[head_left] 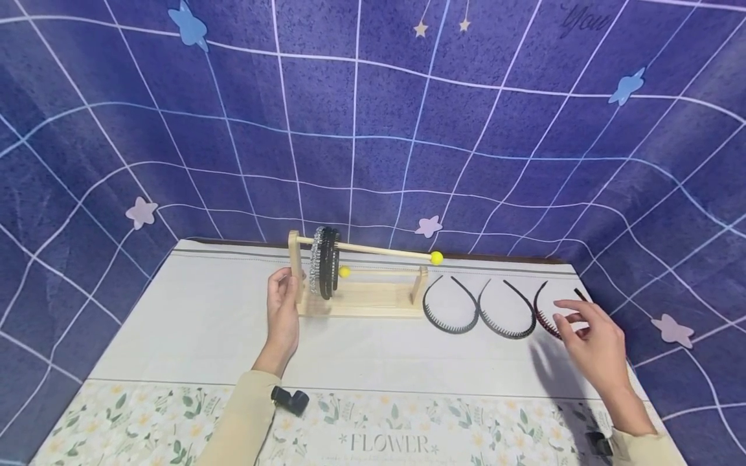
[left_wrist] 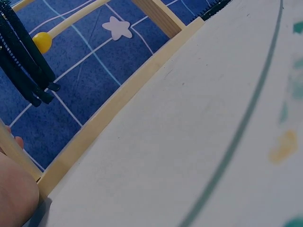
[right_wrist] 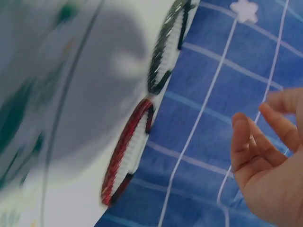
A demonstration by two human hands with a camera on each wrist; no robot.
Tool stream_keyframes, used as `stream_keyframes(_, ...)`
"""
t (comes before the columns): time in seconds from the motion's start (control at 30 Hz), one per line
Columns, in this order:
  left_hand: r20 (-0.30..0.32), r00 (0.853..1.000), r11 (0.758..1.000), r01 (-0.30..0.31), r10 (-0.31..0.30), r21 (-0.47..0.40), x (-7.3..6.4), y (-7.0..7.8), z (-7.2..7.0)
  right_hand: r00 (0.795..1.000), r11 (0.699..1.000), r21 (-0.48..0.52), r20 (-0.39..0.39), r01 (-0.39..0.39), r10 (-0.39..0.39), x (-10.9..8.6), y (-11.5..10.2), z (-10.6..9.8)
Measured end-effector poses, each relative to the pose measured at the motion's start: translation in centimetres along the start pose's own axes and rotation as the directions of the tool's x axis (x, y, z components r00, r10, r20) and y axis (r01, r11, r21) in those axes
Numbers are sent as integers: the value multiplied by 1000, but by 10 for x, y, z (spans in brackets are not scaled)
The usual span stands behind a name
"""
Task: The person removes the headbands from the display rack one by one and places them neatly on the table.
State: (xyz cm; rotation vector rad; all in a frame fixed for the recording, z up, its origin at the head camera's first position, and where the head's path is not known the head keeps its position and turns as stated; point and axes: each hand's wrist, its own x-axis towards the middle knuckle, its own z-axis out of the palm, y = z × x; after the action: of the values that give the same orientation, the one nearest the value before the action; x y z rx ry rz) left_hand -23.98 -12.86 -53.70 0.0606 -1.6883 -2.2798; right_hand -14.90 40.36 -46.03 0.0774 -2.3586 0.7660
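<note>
The wooden stand is on the white tabletop, near its back edge and left of three separate headbands. From its left post goes the upper rod, whose right end carries a yellow ball; a lower rod, coming from the right post, ends in another yellow ball. On the upper rod, close to the left post, hang black headbands and one silver-patterned headband, side by side. The left hand grips the left post, with the thumb at the front and fingertips showing behind it. To the right of the stand lie the first dark headband, the second dark headband and the dark red headband, in a row. The right hand is held above the red one, apart from it, and its fingers are loosely bent, with a gap between thumb and index finger and nothing between them. Both arms wear light sleeves. Nearer to the person runs a floral strip with the word FLOWER; behind the table hangs a blue curtain with pale lines and stars.
</note>
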Motion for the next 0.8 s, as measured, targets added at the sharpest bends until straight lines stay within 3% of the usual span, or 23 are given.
stream_keyframes(0.2,9,1000,1000,3,-3,1,-1,2,0,996,996,79,-71,-46,52,4,-30,12)
stream_keyframes(0.47,16,1000,1000,12,-12,8,-1,2,-1,996,970,234,-41,-68,80,8,-64,21)
stream_keyframes(0.8,5,1000,1000,8,-8,5,0,0,-2,996,934,347,10,-89,92,9,-101,33)
